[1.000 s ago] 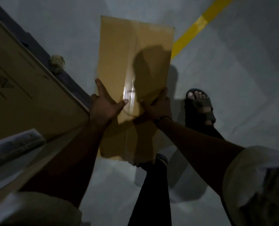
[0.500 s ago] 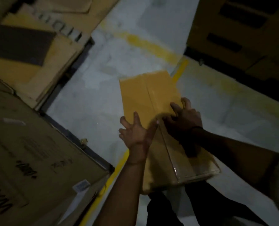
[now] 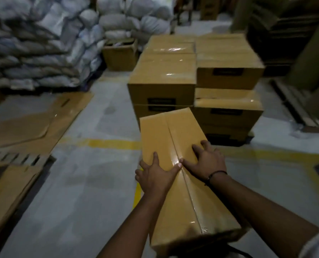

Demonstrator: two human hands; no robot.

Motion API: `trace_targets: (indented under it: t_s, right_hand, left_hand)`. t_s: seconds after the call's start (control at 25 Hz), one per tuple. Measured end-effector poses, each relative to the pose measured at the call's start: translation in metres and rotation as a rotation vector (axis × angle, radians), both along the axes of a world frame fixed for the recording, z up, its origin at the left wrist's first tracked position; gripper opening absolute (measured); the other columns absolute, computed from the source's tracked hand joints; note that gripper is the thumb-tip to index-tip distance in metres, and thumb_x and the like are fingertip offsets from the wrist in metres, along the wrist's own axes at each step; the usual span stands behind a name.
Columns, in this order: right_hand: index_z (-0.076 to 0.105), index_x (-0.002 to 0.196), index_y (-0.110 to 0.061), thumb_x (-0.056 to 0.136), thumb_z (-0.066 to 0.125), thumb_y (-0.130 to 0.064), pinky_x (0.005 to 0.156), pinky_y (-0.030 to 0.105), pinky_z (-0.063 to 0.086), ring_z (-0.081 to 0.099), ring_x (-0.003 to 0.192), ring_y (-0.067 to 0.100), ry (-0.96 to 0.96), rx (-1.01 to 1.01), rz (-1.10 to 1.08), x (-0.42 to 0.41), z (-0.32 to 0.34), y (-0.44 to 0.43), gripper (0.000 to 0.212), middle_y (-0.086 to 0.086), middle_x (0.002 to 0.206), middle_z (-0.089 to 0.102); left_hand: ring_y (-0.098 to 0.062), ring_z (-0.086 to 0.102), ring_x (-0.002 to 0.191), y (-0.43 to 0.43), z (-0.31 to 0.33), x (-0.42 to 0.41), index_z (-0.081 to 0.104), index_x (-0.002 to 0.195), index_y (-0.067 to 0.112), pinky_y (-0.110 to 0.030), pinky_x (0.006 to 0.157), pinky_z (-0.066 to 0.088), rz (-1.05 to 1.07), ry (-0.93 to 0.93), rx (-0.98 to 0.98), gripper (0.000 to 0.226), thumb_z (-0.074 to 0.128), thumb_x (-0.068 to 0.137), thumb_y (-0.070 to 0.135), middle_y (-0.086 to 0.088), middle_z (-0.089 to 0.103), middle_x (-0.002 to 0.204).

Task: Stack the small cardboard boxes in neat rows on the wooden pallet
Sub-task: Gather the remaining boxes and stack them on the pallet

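Note:
I carry a taped cardboard box [image 3: 173,138] low in front of me, its long side pointing at the stack. My left hand [image 3: 155,175] grips its left top edge, thumb lying across the top. Beside it, my right hand [image 3: 207,161] presses on the top with spread, bent fingers, right of the tape seam. Just beyond the box's far end stand stacked boxes [image 3: 162,77] in two columns, the right-hand column [image 3: 227,58] several layers high. Only a dark strip of the base [image 3: 229,141] beneath them shows; I cannot tell whether it is the pallet.
White sacks [image 3: 34,45] are piled at the far left. Flattened cardboard [image 3: 34,120] lies on the floor to the left, and an open carton [image 3: 120,53] stands behind it. Yellow floor lines [image 3: 106,143] cross ahead. Flat cardboard stacks [image 3: 285,27] fill the right.
The view has swung up from the floor to the stacked boxes. Both hands stay on the box, which now points toward the stack and is close to it.

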State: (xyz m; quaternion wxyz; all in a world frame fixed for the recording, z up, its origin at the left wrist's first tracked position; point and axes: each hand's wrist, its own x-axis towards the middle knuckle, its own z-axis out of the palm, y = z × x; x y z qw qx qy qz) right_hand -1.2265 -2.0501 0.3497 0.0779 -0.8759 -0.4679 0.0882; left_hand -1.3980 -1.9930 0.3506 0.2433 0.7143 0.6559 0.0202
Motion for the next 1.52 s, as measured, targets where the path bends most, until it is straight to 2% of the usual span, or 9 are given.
trace_targets:
  t_s: [0.28,0.48,0.64,0.8,1.0,1.24,1.52]
  right_hand:
    - [0.05,0.136,-0.042,0.074,0.041,-0.087,0.106,0.047,0.036,0.045,0.126,0.034,0.019,0.161,-0.25,0.123,0.015,-0.079,0.078,-0.003,0.153,0.035]
    - [0.052,0.137,-0.041,0.076,0.044,-0.084,0.109,0.048,0.033,0.041,0.129,0.036,0.059,0.189,-0.34,0.24,0.03,-0.115,0.075,-0.004,0.156,0.033]
    - [0.053,0.137,-0.04,0.076,0.044,-0.084,0.109,0.047,0.033,0.042,0.127,0.034,0.031,0.2,-0.394,0.34,0.056,-0.146,0.076,-0.006,0.156,0.032]
    - [0.054,0.135,-0.04,0.076,0.048,-0.081,0.106,0.046,0.032,0.042,0.125,0.036,-0.035,0.219,-0.385,0.426,0.071,-0.15,0.072,-0.003,0.154,0.034]
    - [0.056,0.134,-0.035,0.074,0.044,-0.085,0.108,0.049,0.034,0.041,0.125,0.038,0.015,0.207,-0.361,0.503,0.08,-0.098,0.079,-0.001,0.152,0.034]
    - [0.06,0.131,-0.033,0.073,0.044,-0.09,0.106,0.049,0.034,0.046,0.123,0.039,0.035,0.155,-0.305,0.605,0.067,0.016,0.083,0.004,0.147,0.04]
    - [0.059,0.137,-0.034,0.073,0.051,-0.087,0.108,0.049,0.033,0.046,0.129,0.036,0.12,0.194,-0.237,0.714,0.046,0.163,0.083,0.001,0.149,0.04]
  left_hand:
    - [-0.046,0.022,0.14,-0.036,0.034,0.145,0.024,0.157,0.039,-0.054,0.114,0.028,-0.233,-0.007,0.097,0.121,0.036,0.057,0.105,-0.022,0.027,0.155]
    - [-0.042,0.03,0.131,-0.062,0.045,0.276,0.026,0.157,0.039,-0.05,0.108,0.031,-0.292,-0.014,0.129,0.123,0.034,0.055,0.107,-0.021,0.036,0.146]
    - [-0.041,0.029,0.134,-0.085,0.065,0.381,0.027,0.156,0.041,-0.051,0.107,0.034,-0.308,-0.083,0.151,0.121,0.036,0.054,0.106,-0.019,0.034,0.149]
    - [-0.045,0.023,0.142,-0.083,0.073,0.466,0.026,0.156,0.039,-0.056,0.114,0.028,-0.337,-0.163,0.142,0.119,0.046,0.057,0.102,-0.018,0.029,0.154]
    - [-0.046,0.022,0.141,-0.036,0.078,0.541,0.032,0.153,0.037,-0.058,0.112,0.028,-0.296,-0.189,0.159,0.116,0.047,0.058,0.102,-0.021,0.03,0.153]
    - [-0.047,0.03,0.137,0.08,0.066,0.639,0.048,0.141,0.029,-0.055,0.109,0.03,-0.278,-0.133,0.161,0.113,0.051,0.055,0.101,-0.026,0.04,0.146]
    - [-0.047,0.026,0.141,0.209,0.055,0.727,0.045,0.145,0.027,-0.057,0.113,0.027,-0.171,-0.191,0.115,0.112,0.06,0.057,0.096,-0.026,0.035,0.151]
